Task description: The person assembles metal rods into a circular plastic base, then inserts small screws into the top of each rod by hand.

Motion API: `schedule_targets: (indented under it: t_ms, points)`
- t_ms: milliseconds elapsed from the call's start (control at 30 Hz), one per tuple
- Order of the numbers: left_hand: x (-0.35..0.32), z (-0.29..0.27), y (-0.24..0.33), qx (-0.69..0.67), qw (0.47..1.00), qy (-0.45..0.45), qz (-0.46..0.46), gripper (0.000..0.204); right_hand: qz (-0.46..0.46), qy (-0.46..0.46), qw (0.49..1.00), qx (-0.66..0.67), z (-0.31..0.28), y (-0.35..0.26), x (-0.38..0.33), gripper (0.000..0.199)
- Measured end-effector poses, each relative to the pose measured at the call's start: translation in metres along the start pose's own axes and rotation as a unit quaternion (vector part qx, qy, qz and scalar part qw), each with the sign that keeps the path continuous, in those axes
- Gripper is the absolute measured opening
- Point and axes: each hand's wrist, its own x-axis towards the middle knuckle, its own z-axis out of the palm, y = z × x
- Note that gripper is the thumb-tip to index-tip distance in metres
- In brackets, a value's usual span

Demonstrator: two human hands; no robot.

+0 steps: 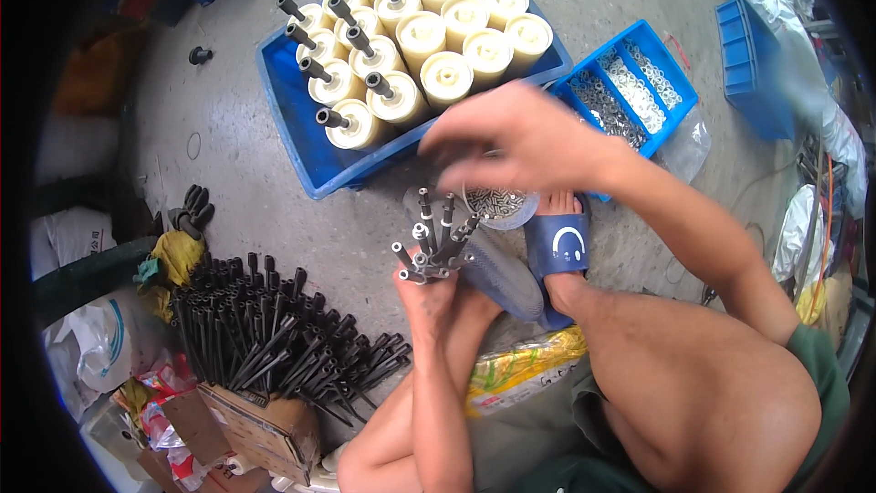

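Observation:
My left hand [425, 297] is closed around a bundle of several black rods [447, 239], their tips fanned upward, with silvery ends and pale rings on some. Above and to the right of it, my right hand [525, 137] is blurred by motion. Its thumb and fingers are apart, and I see nothing between them. Partly under that hand is a round tub of small metal screws [497, 206]. Just beyond stands a blue crate [315, 165] of cream cylinders [447, 78]. Black rods stick up from several cylinders on the crate's left side; others show bare tops.
A blue divided bin [675, 101] of washers and small metal parts sits right of the crate. Many black rods [265, 329] lie heaped at the left, behind a cardboard box [260, 429]. My sandalled foot [558, 238] is beside the tub. Another blue bin [753, 64] stands far right.

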Motion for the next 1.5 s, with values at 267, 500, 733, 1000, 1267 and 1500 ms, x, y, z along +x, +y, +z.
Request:
schedule_targets:
  t_ms: [267, 500, 733, 1000, 1267, 1500]
  points:
    - [0.003, 0.012, 0.000, -0.057, 0.998, 0.028, -0.014, 0.031, 0.343, 0.110, 0.843, -0.400, -0.076, 0.136, -0.156, 0.020]
    - [0.002, -0.001, -0.024, 0.001, 1.000, 0.021, 0.022, 0.034, 0.333, 0.098, 0.890, -0.294, -0.065, 0.157, -0.170, 0.025]
    - [0.007, -0.007, -0.043, 0.061, 0.997, 0.025, 0.028, 0.029, 0.304, 0.117, 0.892, -0.313, -0.064, 0.164, -0.172, 0.028]
    - [0.006, -0.005, -0.048, 0.062, 0.997, 0.036, 0.030, 0.028, 0.309, 0.105, 0.903, -0.279, -0.072, 0.181, -0.177, 0.017]
    - [0.006, -0.001, -0.033, 0.022, 0.999, 0.040, -0.011, 0.039, 0.413, 0.235, 0.880, -0.014, -0.084, 0.137, -0.164, 0.021]
    - [0.008, -0.010, -0.038, 0.133, 0.989, 0.039, 0.052, 0.033, 0.348, 0.214, 0.896, 0.176, -0.058, 0.058, -0.113, 0.025]
